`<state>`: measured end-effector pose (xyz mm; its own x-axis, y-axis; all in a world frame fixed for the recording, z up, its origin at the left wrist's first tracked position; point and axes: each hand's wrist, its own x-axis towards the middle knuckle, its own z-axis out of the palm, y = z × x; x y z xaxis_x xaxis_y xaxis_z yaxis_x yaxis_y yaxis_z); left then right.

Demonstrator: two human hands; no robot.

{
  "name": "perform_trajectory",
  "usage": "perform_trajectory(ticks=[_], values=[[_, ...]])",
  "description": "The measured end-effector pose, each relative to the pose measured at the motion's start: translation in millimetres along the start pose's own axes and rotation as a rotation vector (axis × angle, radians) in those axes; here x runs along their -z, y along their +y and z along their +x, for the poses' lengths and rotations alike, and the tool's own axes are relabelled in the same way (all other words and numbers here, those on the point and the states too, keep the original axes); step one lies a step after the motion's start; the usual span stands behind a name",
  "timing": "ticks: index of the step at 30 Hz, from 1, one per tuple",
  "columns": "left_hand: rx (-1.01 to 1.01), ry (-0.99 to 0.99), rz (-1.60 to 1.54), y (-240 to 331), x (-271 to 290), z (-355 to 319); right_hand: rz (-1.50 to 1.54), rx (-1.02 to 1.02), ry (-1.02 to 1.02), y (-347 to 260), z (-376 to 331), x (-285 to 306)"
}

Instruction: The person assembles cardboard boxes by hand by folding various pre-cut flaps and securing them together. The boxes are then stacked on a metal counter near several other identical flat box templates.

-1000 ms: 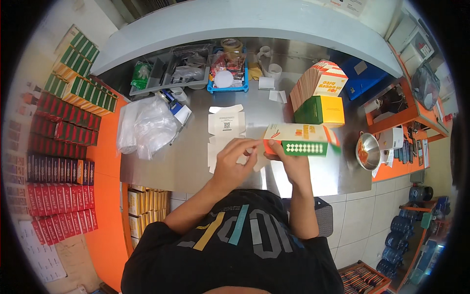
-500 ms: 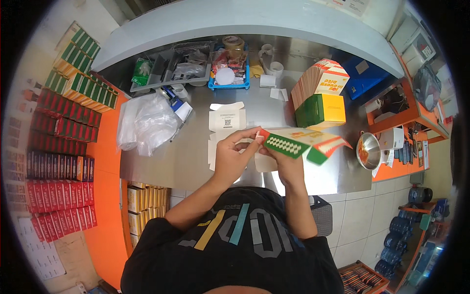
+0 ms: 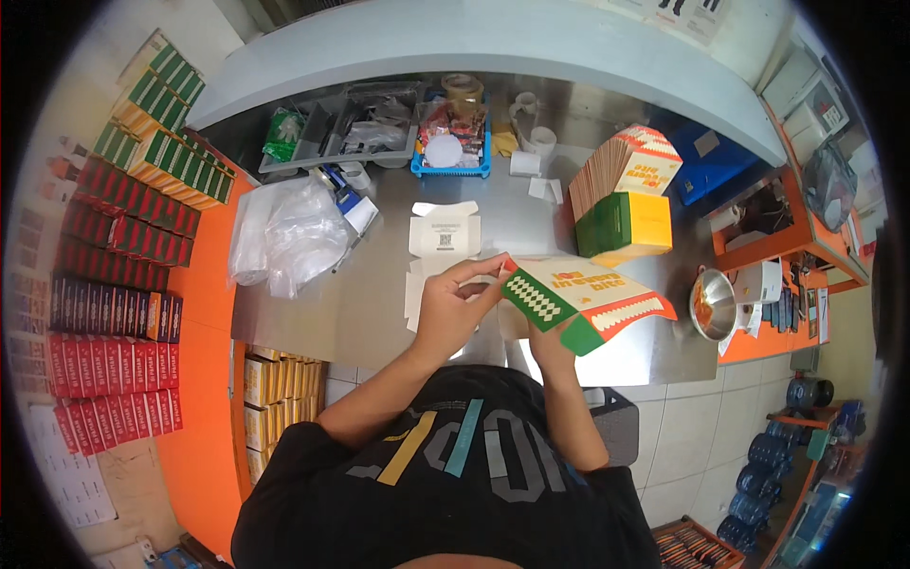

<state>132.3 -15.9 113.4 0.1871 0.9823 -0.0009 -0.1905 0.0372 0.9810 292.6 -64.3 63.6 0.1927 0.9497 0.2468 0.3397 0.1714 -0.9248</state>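
The person is holding a cardboard box (image 3: 588,302) up over the shiny metal desk (image 3: 379,313); the box is thin and flat-sided, cream on top with a green end that has white dots and an orange edge; the left hand (image 3: 453,305) is pinching the box's near corner, fingers closed on the card; the right hand (image 3: 533,334) is sitting under the box, mostly hidden by it, and it seems to be gripping the box from below; just behind the hands a flat white unfolded box (image 3: 438,248) is lying on the desk; a crinkly clear plastic bag (image 3: 284,237) is lying to the left; a stack of flat boxes (image 3: 621,194) is standing to the right, with a small round metal bowl (image 3: 713,305) near the desk's edge; a blue basket (image 3: 450,142) and a grey tray (image 3: 341,133) full of little things are sitting at the back; rows of red and green packs (image 3: 114,284) are filling an orange shelf on the left; the floor is showing pale tiles.
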Motion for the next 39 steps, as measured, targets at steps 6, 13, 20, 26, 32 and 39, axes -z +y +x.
perform_trajectory(ticks=[6,13,20,26,32,39], values=[[-0.071,0.061,0.189,-9,1,-2,0.599,-0.131,-0.302,1,0,-17],[-0.331,0.014,0.312,3,23,-4,0.052,0.060,-0.245,9,6,-33],[0.231,0.098,0.470,-15,84,22,-0.246,0.190,0.239,-66,21,-32],[0.079,-0.145,0.538,-14,138,19,0.126,0.089,-0.105,-65,62,-41],[-0.210,0.179,0.389,8,146,-5,-0.053,0.050,0.097,-59,47,-93],[0.097,-0.046,-0.175,40,165,11,-0.386,0.549,-0.145,-88,40,-136]])
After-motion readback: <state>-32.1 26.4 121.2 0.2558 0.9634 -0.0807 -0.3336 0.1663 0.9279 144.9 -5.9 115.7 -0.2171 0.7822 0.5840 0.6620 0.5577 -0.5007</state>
